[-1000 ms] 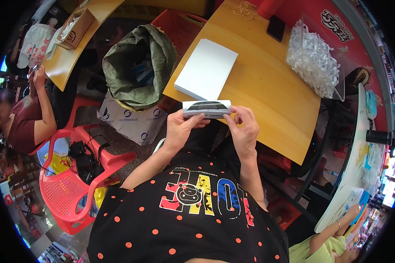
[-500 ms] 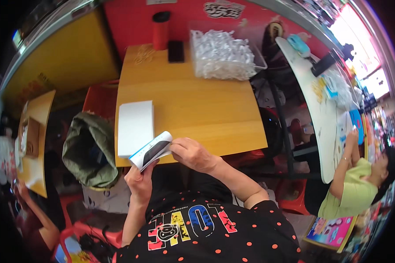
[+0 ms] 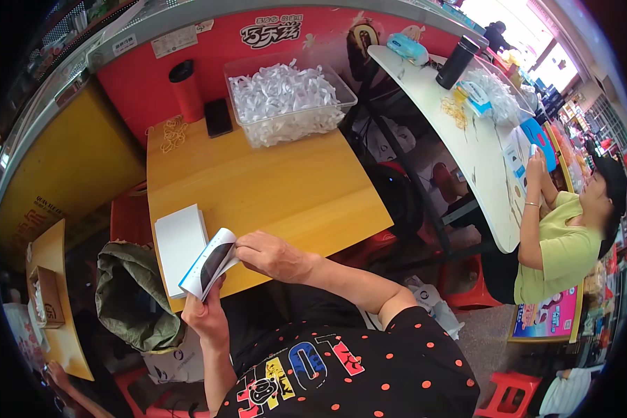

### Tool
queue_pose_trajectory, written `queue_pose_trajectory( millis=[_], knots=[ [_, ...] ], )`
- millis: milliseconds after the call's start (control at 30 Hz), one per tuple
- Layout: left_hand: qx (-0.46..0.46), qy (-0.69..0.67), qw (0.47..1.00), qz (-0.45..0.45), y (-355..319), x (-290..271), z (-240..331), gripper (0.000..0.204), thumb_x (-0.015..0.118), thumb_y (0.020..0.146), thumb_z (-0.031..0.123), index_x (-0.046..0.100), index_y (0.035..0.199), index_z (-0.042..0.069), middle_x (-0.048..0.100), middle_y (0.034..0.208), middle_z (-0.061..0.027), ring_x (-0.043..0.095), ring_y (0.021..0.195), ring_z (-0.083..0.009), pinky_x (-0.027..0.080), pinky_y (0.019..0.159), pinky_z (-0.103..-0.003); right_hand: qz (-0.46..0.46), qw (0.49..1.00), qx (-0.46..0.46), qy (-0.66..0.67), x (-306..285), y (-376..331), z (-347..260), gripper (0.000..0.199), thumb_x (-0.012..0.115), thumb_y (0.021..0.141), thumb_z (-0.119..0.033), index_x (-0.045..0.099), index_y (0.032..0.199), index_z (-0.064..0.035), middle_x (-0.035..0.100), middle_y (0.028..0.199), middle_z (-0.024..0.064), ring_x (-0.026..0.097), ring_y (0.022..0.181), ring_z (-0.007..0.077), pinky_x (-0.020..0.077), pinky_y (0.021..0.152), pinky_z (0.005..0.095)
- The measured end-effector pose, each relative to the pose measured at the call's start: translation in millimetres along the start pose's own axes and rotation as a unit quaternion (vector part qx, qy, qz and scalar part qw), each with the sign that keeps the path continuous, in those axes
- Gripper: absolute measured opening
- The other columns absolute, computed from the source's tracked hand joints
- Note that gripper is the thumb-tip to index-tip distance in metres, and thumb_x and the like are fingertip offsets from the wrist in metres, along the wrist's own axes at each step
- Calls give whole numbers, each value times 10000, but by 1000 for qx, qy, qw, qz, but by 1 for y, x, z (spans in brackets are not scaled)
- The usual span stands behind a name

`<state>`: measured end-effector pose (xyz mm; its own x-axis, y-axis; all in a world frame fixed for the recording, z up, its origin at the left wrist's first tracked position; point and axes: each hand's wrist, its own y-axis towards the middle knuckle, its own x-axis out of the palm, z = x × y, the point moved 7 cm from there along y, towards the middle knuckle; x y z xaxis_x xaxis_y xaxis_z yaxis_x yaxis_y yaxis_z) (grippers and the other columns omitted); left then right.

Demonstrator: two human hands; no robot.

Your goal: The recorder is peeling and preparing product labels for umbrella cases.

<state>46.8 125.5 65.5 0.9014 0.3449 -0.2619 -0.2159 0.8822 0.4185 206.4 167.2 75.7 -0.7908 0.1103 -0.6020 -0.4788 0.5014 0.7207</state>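
Observation:
A curled printed leaflet (image 3: 205, 263), white with a dark picture and a blue edge, is held over the near left corner of the wooden table (image 3: 279, 188). My left hand (image 3: 207, 317) grips its lower end, fingers closed. At its right edge, my right hand (image 3: 275, 256) is closed with fingertips pinching the paper; the exact fold there is hard to make out. Just beyond and left of the leaflet lies a stack of blank white sheets (image 3: 176, 237), partly covered by it.
At the table's far side stand a clear bin (image 3: 296, 120) of white strips, a red tumbler (image 3: 186, 94), a black phone (image 3: 218, 118) and rubber bands (image 3: 174, 134). A green sack (image 3: 129, 299) sits left. A person (image 3: 557, 233) works at a white table (image 3: 467, 153) on the right.
The view has turned, so the table and bin appear further left and tilted. Both hands keep hold of the leaflet, with little change in their grip.

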Motion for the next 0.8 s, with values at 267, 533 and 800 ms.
queue_pose_trajectory(
  millis=[267,533,800],
  knots=[
    [90,127,988,2,-3,-5,-2,203,707,770,-16,670,969,-34,683,890,-181,688,785,-278,523,688,-322,-38,998,41,8,9,-1,7,99,590,772,-16,520,840,-28,517,809,125,557,754,287,462,672,360],
    [171,134,976,-3,-4,-18,4,287,728,679,-65,663,958,-43,672,834,-171,673,713,-308,529,615,-320,-68,922,291,246,-2,-3,37,104,671,822,-80,628,883,-7,602,822,74,595,732,160,476,673,276],
    [174,145,973,-46,-3,-18,-2,281,742,670,-53,674,942,-29,677,818,-151,680,708,-282,530,612,-307,-176,837,410,317,25,-14,55,110,661,852,-67,657,909,27,612,827,9,553,733,54,454,646,201]
  ],
)
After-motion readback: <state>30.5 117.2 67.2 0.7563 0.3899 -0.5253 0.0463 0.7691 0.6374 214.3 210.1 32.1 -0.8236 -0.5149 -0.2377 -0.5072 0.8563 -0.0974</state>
